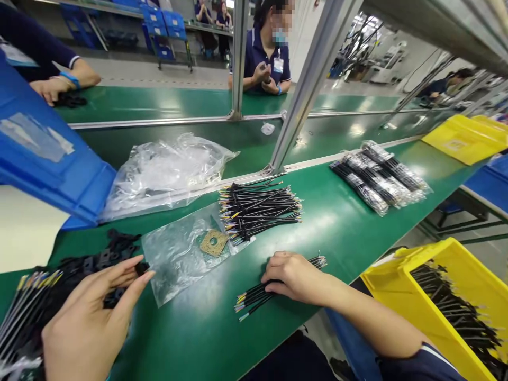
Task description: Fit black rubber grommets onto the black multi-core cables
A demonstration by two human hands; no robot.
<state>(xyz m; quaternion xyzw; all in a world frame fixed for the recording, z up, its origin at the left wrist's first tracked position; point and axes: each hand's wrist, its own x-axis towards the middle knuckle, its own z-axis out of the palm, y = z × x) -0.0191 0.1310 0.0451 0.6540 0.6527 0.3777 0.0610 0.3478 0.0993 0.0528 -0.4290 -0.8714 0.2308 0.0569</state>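
Note:
My left hand [93,317] pinches a small black piece [142,268] between thumb and forefinger, beside a heap of black parts [81,264]. My right hand [289,275] is closed over the middle of a small bundle of black cables [254,297] lying on the green table [178,338]; its stripped, coloured ends stick out on both sides. Behind that lies a larger pile of black cables [262,209]. A clear plastic bag [174,259] lies flat between my hands, with a tan square piece with a round hole [214,243] on it.
Bagged cable bundles [377,177] lie at the back right. A yellow bin [440,296] holds cables at the right. A blue bin [51,153] and crumpled plastic bags [166,172] are at the left. A metal post [305,90] rises behind the cables. People sit across the line.

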